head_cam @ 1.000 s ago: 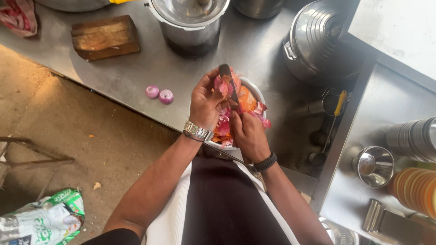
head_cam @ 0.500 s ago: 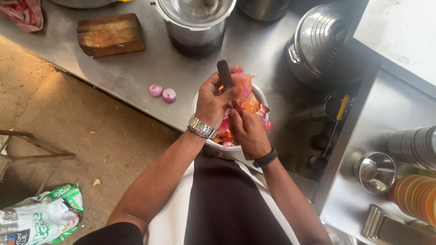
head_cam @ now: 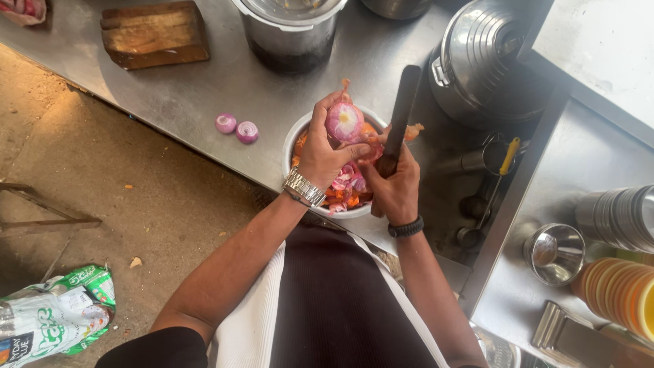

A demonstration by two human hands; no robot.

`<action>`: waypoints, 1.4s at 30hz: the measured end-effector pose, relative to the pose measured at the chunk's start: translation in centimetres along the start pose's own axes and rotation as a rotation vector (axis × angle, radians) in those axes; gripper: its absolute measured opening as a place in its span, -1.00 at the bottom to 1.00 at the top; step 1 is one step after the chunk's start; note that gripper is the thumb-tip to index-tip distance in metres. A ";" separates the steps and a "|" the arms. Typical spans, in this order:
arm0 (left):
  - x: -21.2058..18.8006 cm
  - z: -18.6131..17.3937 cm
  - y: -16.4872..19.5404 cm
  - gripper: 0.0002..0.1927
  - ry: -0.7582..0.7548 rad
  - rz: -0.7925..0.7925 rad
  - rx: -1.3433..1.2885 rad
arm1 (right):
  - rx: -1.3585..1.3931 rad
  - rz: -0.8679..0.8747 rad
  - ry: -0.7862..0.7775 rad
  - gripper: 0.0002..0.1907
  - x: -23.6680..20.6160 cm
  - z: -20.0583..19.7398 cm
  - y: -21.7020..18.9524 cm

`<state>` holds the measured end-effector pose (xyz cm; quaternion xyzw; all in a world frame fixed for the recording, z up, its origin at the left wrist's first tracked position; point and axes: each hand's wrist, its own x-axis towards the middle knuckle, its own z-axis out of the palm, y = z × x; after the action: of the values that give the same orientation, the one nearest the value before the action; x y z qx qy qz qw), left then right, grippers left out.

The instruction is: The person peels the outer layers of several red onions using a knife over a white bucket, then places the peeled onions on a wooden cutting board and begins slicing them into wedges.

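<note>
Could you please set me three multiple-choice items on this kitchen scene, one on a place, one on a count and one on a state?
1. Where is the peeled pink onion?
A. on the wooden block
B. in the left hand, above the white round bowl
C. on the floor

2. How many small cut onion pieces lie on the steel counter?
A. two
B. four
C. none

3. What is the right hand doing?
A. resting open
B. gripping a dark-handled knife
C. lifting a lid

Answers: B, fingers hold it over the bowl; A, two lie left of the bowl; B, fingers wrap the handle.
</note>
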<state>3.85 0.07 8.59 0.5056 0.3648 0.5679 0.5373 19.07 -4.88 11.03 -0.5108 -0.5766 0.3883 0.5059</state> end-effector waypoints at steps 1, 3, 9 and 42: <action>-0.2 0.0 -0.1 0.01 -0.007 0.005 -0.033 | 0.016 0.068 0.018 -0.75 0.0 -0.1 0.1; -0.4 -0.3 -0.4 0.02 -0.020 0.019 -0.098 | 0.051 0.200 0.050 -0.86 0.0 -0.2 0.5; -0.1 -1.8 -0.5 -0.16 0.017 -0.116 -0.417 | 0.001 0.313 -0.018 -0.95 -0.6 0.0 1.9; -0.7 -5.8 0.9 -0.14 -0.555 -0.074 0.398 | -0.515 -0.117 -0.190 -0.76 -2.1 0.3 0.9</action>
<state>-1.99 -0.04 8.05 0.7223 0.3264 0.3066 0.5270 18.91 -6.72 9.68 -0.5497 -0.7296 0.2451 0.3246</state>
